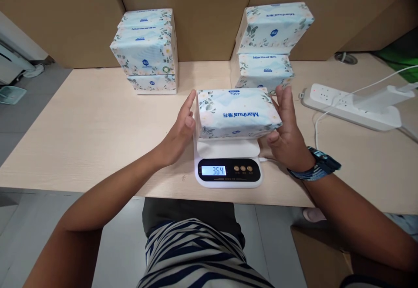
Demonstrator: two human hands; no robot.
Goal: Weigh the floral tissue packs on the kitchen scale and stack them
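A pack of tissues (238, 114) in a pale blue floral wrapper, its lettering upside down to me, is over the white plate of a digital scale (228, 149). The scale's lit display shows digits that look like 364. My left hand (179, 135) presses against the pack's left side with fingers stretched along it. On the opposite side my right hand (288, 131), with a dark watch at the wrist, holds the right end, thumb near the front corner. Whether the pack rests fully on the plate is hard to see.
Similar tissue packs are stacked at the back left (143, 53) and back right (274, 31), against a brown cardboard wall (196, 18). A white power strip (349, 105) with plugs and cables lies at the right. An open cardboard box (313, 257) is on the floor.
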